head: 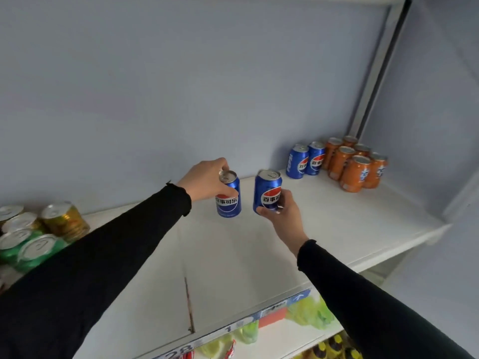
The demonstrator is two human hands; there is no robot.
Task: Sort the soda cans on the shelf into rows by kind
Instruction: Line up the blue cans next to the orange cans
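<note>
My left hand (204, 181) grips a blue Pepsi can (229, 203) round its top, at the middle of the white shelf (337, 218). Just to its right, my right hand (281, 212) holds a second blue Pepsi can (267, 191) from below and the side, slightly lifted and tilted. Two more blue Pepsi cans (304, 161) stand side by side at the back right. Beside them is a cluster of several orange soda cans (355, 164) in the right corner. At the left edge stand green cans (33, 251) and gold cans (64, 221).
A pale back wall rises behind the shelf, and a metal upright (373, 73) bounds it on the right. The shelf front edge carries price labels (272, 310). A lower shelf holds yellow-green packets (311, 313) and dark bottles (334, 345).
</note>
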